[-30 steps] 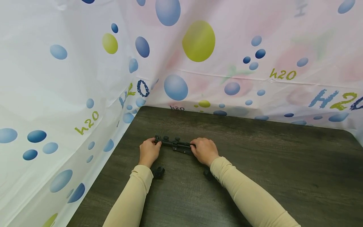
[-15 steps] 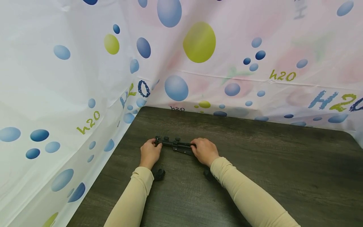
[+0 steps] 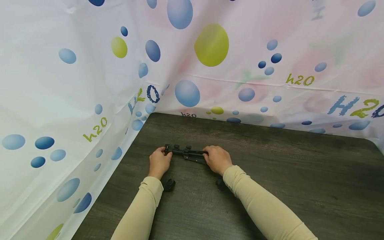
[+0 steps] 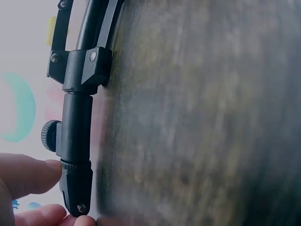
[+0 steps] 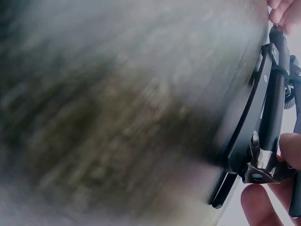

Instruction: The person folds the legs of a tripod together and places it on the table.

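Observation:
A small black folded tripod (image 3: 187,153) lies lengthwise between the two hands, close over the table. My left hand (image 3: 159,163) pinches its left, narrow head end. In the left wrist view, the thumb (image 4: 35,174) presses the side of the head while fingertips sit at its tip; a ridged knob (image 4: 49,135) sticks out just above. My right hand (image 3: 218,160) grips the other end, covering part of the folded legs. The right wrist view shows the legs (image 5: 251,122), a shiny metal bracket (image 5: 261,172) between them, and the thumb and fingers around that end.
The dark wood-grain table (image 3: 285,166) stretches off to the right. White sheeting (image 3: 240,76) with blue and green dots rises behind it and along its left edge. Small black devices (image 3: 169,185) sit under the wrists, near the light sleeves (image 3: 138,203).
The head view has shifted very slightly. Both hands keep the same hold on the tripod, which stays in place.

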The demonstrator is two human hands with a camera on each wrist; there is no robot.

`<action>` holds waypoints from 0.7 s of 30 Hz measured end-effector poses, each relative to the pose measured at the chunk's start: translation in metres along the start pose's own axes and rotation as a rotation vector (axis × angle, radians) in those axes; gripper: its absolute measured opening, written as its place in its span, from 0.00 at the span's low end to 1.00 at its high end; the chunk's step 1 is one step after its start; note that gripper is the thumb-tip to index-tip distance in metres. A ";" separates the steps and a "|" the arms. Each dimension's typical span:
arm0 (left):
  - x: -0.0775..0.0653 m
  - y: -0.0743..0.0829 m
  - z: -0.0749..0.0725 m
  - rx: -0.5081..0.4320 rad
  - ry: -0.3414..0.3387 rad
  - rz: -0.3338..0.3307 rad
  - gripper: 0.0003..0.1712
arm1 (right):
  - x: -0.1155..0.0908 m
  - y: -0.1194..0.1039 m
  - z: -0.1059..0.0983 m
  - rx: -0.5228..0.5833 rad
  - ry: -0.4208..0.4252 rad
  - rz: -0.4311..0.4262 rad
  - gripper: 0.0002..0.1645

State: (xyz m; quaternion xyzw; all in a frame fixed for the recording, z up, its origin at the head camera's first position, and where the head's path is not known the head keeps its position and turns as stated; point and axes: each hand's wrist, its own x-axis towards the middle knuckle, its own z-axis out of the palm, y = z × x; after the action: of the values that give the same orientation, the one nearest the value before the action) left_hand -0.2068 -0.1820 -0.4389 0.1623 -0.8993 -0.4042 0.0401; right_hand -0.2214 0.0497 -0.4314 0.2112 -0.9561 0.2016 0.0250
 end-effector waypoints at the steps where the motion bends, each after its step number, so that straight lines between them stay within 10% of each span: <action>1: 0.000 0.000 0.000 0.003 0.001 0.002 0.28 | 0.000 0.000 0.000 0.000 0.003 0.000 0.13; 21: 0.003 0.004 0.001 0.052 -0.013 0.000 0.27 | 0.004 -0.002 -0.002 0.001 -0.020 0.038 0.15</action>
State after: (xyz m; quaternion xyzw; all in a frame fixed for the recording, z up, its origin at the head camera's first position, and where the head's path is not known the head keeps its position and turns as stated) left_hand -0.2107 -0.1795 -0.4364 0.1608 -0.9097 -0.3818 0.0300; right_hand -0.2239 0.0476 -0.4285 0.1951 -0.9600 0.2003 0.0118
